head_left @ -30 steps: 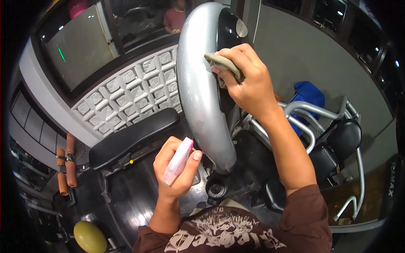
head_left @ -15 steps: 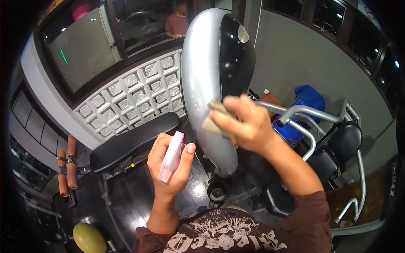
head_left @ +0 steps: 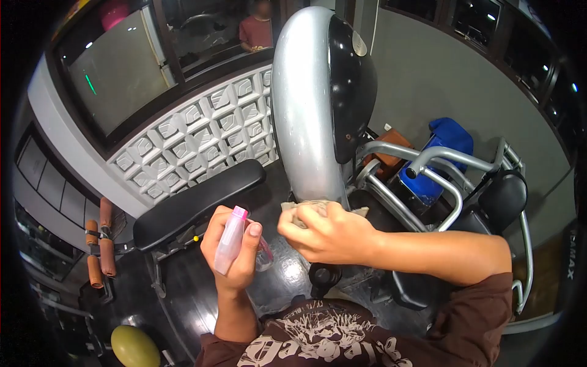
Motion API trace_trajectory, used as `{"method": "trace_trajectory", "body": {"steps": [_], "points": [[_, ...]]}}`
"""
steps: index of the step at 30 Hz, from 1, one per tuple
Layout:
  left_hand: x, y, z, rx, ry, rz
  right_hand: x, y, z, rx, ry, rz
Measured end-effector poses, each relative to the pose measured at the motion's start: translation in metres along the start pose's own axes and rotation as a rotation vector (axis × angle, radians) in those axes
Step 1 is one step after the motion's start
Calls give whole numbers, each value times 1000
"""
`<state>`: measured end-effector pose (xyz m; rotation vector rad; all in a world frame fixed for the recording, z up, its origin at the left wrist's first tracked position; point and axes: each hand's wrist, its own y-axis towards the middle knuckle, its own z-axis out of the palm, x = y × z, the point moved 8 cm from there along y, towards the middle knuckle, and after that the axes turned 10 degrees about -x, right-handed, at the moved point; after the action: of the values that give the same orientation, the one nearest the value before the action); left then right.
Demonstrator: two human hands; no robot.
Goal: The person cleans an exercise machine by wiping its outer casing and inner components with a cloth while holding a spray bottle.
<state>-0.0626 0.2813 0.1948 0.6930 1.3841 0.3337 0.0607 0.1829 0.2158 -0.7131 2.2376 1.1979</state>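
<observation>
My left hand is closed round a spray bottle with a whitish trigger head and pink nozzle, its nozzle pointing up and away. A clear part of the bottle shows behind my thumb. My right hand is bunched round a greyish-beige cloth, whose edges stick out on both sides of the fingers. Cloth and hand are at the lower end of a tall, curved silver machine housing with a glossy black side panel. Exactly where the cloth touches the housing is hidden by the hand.
A black padded bench stands to the left, with brown foam rollers beyond it. Silver tubular frames, a blue item and black seat pads are on the right. A yellow-green ball lies lower left.
My right hand has moved down the silver housing with the cloth, its forearm swinging more level. My left hand has shifted slightly left and lower with the spray bottle.
</observation>
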Motion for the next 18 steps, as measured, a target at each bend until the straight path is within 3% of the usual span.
{"method": "trace_trajectory", "body": {"steps": [3, 5, 7, 10, 11, 13, 14, 15, 16, 18], "points": [[-5, 2, 7, 5, -80, -19, -41, 41, 0, -124, -33, 110], [-6, 0, 9, 7, -101, -17, -114, 82, 16, -5, -151, 252], [-10, -5, 12, 20, -117, -46, -196, 98, 24, -63, -173, 444], [-11, -7, 11, 45, -157, -44, -204, 95, 26, -115, -13, 540], [-11, -6, 7, 44, -149, -33, -180, 92, 24, -145, -31, 411], [-9, -3, -1, 41, -133, -13, -102, 76, 20, 0, -55, 228], [-7, -1, -5, 19, -118, -60, -68, 50, 22, 33, 105, 500], [-8, 0, -8, 9, -122, -54, -9, 34, 13, 92, -118, 56], [-8, 0, -11, 0, -127, -47, 27, 1, 21, 249, 33, 39], [-7, -2, -10, -12, -160, -63, 63, -47, 41, 495, 42, -105]]}}
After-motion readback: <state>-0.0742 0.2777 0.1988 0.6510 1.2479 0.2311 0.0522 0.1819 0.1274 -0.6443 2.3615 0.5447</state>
